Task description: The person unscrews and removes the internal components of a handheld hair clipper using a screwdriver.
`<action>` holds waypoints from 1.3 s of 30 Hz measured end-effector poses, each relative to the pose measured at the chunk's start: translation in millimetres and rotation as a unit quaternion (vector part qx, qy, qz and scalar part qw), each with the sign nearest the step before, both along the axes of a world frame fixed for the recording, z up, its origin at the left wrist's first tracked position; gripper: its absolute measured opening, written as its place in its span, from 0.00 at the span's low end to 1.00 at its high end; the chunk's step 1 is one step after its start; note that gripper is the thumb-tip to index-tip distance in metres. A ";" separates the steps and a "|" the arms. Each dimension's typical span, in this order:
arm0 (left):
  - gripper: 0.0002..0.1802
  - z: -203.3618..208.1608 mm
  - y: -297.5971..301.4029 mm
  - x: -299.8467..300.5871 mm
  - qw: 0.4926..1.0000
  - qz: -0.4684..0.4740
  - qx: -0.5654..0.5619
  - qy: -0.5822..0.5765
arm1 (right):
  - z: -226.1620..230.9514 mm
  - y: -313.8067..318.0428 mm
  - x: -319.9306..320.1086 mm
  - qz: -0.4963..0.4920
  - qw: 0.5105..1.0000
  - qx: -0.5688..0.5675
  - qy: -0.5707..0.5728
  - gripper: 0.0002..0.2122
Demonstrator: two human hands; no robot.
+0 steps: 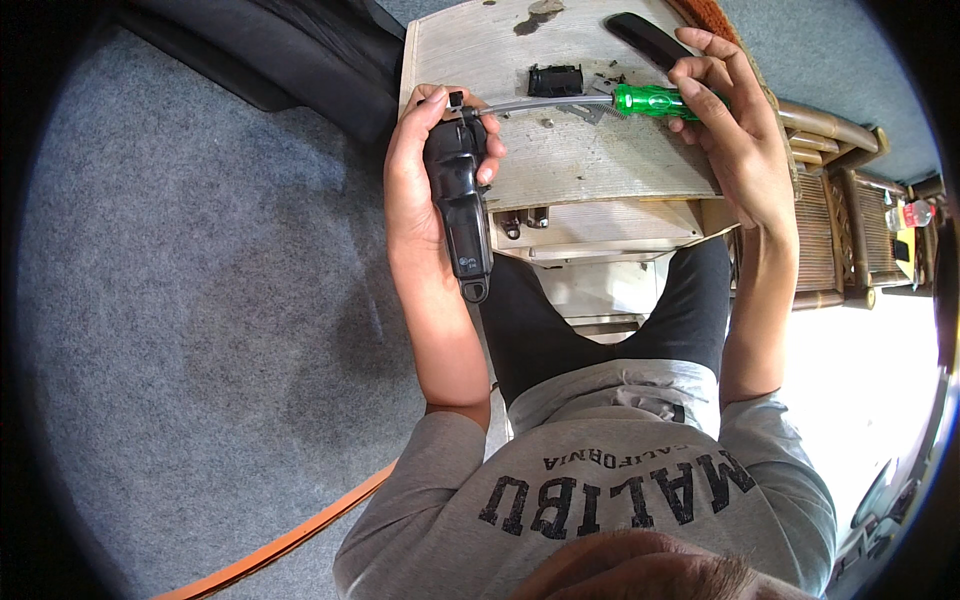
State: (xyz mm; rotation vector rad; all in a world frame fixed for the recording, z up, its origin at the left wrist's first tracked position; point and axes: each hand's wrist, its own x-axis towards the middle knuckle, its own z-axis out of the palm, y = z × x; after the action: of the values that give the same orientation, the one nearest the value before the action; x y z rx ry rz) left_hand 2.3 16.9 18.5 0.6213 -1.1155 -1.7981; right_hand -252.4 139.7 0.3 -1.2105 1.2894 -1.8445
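My left hand (408, 165) is closed round a black hair clipper (460, 205), its hanging loop end toward me and its head end away. The thumb lies by the top of the clipper. In my right hand (748, 145) is a screwdriver with a clear green handle (645, 100), pinched between thumb and fingers. Its long metal shaft points left, and the tip meets the clipper's head end; the exact contact is too small to make out. Behind the shaft lie a black plastic part (555, 80) and a toothed metal piece (585, 112).
A long black curved cover (640, 38) lies at the far right of the pale wooden table (620, 165), among small dark bits. Below the tabletop, an open compartment (610, 220) holds small dark items. Bamboo furniture (835, 225) stands right; black fabric (290, 50) hangs at the far left.
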 end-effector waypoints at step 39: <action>0.14 2.4 4.9 -3.4 1.000 0.015 -0.008 -0.013 | 3.2 0.3 1.1 -0.014 0.998 0.051 -0.039 0.19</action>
State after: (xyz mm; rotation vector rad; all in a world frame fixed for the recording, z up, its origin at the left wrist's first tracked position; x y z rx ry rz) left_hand -1.0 21.8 20.9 0.6510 -1.1315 -1.7587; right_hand -251.3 140.0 3.5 -1.0620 1.3467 -1.8035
